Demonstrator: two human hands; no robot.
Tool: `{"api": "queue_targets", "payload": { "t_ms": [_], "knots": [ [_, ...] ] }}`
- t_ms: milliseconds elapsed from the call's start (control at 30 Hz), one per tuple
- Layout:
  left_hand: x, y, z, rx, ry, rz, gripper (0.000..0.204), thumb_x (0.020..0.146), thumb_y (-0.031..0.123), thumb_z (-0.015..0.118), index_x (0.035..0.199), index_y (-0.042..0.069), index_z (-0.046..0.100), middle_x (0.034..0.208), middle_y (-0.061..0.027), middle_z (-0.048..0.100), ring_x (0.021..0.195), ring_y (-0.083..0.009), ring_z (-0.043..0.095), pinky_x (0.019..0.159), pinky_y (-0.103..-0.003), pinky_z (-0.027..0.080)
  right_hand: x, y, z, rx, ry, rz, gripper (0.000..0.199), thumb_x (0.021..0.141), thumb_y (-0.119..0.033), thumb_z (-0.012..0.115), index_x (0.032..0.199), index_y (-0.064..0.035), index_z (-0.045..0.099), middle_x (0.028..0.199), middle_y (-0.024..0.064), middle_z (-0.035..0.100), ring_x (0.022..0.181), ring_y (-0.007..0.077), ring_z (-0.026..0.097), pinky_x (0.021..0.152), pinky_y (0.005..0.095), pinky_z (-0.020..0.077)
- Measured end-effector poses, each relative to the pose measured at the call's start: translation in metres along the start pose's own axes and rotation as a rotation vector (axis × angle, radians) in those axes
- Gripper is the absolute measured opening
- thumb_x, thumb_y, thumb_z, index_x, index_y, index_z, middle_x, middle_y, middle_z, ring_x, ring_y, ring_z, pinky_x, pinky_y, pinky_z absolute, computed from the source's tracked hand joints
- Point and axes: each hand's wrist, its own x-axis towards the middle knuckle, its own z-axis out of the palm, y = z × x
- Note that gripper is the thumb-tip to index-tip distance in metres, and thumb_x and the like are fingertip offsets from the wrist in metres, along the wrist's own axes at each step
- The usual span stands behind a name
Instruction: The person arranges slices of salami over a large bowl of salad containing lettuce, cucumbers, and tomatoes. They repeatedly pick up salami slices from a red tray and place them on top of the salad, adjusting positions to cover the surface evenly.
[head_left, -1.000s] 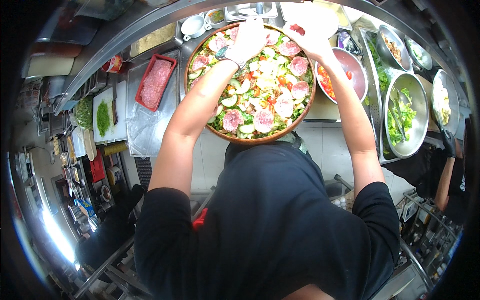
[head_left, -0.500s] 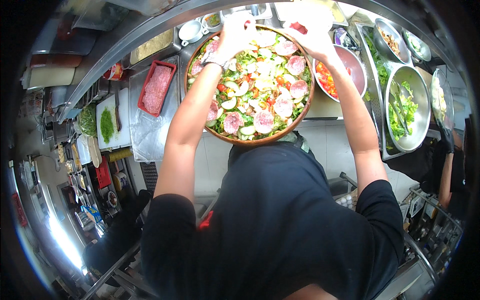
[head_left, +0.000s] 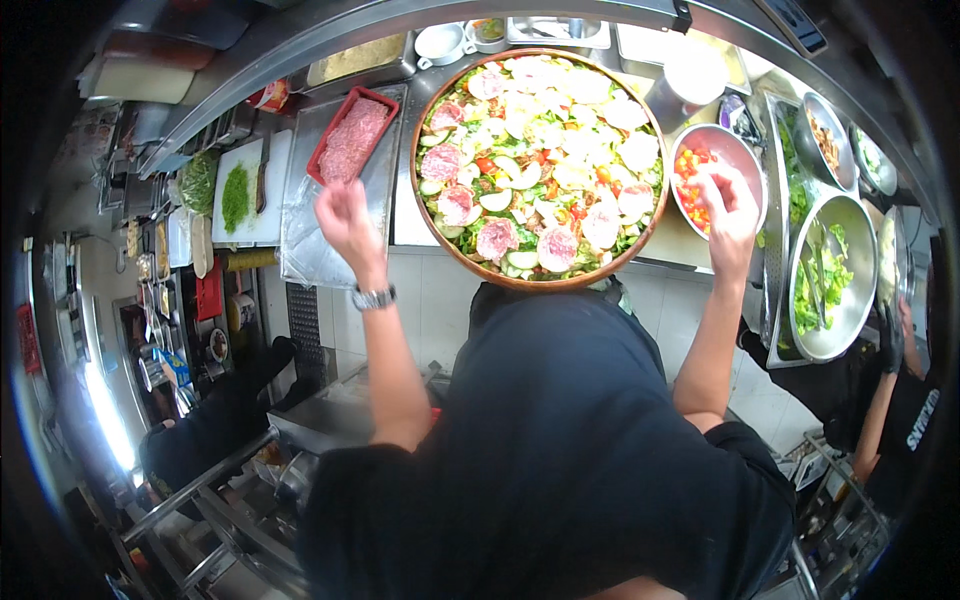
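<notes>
A large round wooden bowl point(head_left: 436, 222) is filled with salad: leaves, cucumber slices, cherry tomatoes and salami slices point(head_left: 497, 238) laid mostly around the rim. Left of it, a red tray point(head_left: 318, 160) holds a stack of sliced salami point(head_left: 358, 138). My left hand point(head_left: 347, 222), with a watch on its wrist, is at the tray's near end; its fingers are blurred. My right hand point(head_left: 733, 208) hangs in front of a metal bowl point(head_left: 752, 160) of chopped tomato point(head_left: 690, 180). Its fingers are curled together; whatever they may hold is hidden.
A steel tray point(head_left: 300, 225) lies under the red one, beside a white board point(head_left: 262, 228) with chopped herbs. To the right stand a steel bowl point(head_left: 862, 300) of lettuce with tongs and smaller bowls. A steel shelf edge point(head_left: 400, 22) crosses above. A co-worker's gloved hand point(head_left: 889, 335) shows far right.
Both hands have left the far rim of the wooden bowl. My left hand came back and left toward the salami tray, my right back and right toward the tomato bowl. The view shifted.
</notes>
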Motion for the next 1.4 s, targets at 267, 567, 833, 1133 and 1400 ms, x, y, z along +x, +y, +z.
{"api": "queue_targets", "payload": {
  "t_ms": [267,567,833,1133,1400],
  "knots": [
    [-0.163,-0.072,-0.044,0.131,-0.018,-0.407,0.026,0.101,0.015,0.068,0.087,0.007,0.047,0.084,-0.0021,0.053,0.071,-0.0122,0.048,0.068,-0.031,0.045,-0.029,-0.039,0.032,0.078,-0.557,-0.054,0.017,0.092,-0.015,0.075,0.104,-0.0041,0.076,0.093,0.0066,0.075,0.089,0.0153,0.069,0.077,0.0306,0.0540],
    [-0.302,-0.091,-0.125,0.119,-0.462,-1.273,0.048,0.108,0.044,0.053,0.128,0.002,0.065,0.112,-0.0079,0.072,0.101,-0.0175,0.066,0.090,-0.032,0.054,-0.109,-0.047,0.075,0.493,-1.311,-0.128,0.035,0.094,-0.027,0.076,0.116,-0.0012,0.070,0.098,0.0126,0.074,0.092,0.0250,0.073,0.086,0.0381,0.0570],
    [-0.294,-0.118,-0.159,0.003,-0.627,-1.585,0.054,0.108,0.050,0.050,0.127,0.002,0.065,0.112,-0.0100,0.074,0.089,-0.0207,0.071,0.081,-0.036,0.059,-0.205,0.127,0.083,-0.050,-1.297,0.363,0.069,0.104,-0.061,0.045,0.136,-0.0037,0.065,0.146,0.0175,0.059,0.141,0.0341,0.049,0.119,0.0417,0.0348],
    [-0.230,-0.231,-0.210,0.732,-0.844,-0.893,0.057,0.096,0.040,0.067,0.138,0.003,0.057,0.120,-0.0118,0.069,0.099,-0.0240,0.068,0.088,-0.038,0.055,-0.264,0.213,0.131,-0.842,-1.103,0.678,0.082,0.098,-0.072,0.043,0.150,-0.0091,0.054,0.158,0.0091,0.050,0.144,0.0304,0.047,0.122,0.0404,0.0319],
    [-0.068,-0.217,-0.260,0.341,0.210,-0.377,0.035,0.095,0.025,0.073,0.118,0.002,0.058,0.107,-0.0103,0.066,0.090,-0.0235,0.064,0.083,-0.037,0.053,-0.314,0.137,0.217,-0.535,-1.233,0.573,0.061,0.100,-0.061,0.051,0.139,-0.0166,0.066,0.148,0.0170,0.057,0.135,0.0376,0.054,0.113,0.0426,0.0425]
  ]
}}
